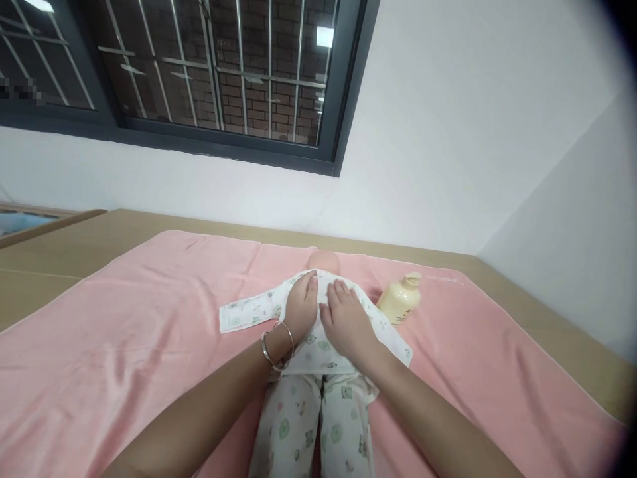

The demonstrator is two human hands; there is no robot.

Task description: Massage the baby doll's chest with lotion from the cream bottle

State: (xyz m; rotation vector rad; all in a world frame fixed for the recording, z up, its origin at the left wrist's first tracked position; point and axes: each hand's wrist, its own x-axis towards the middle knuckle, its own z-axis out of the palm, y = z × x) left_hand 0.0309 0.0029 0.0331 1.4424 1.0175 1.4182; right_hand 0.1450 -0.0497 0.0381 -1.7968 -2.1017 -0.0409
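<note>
Pink cloth [164, 292] covers a wooden surface below a barred window [223, 66]. On it, by the middle of its far edge, a white patterned shirt [318, 355] covers a small figure's torso; its rounded head [323, 261] shows beyond the collar. Matching trousers [343, 425] run towards the near edge. The left hand [301, 307] and right hand [349, 324] rest on the shirt, slightly apart, fingers straight and together. A cream pump bottle [399, 300] is just beside the shirt, towards the cloth's far right corner.

A pale wooden worktop [99, 242] carries a spread pink cloth [164, 285], on which rest a clothed doll [318, 355] and a cream pump bottle [399, 302].
</note>
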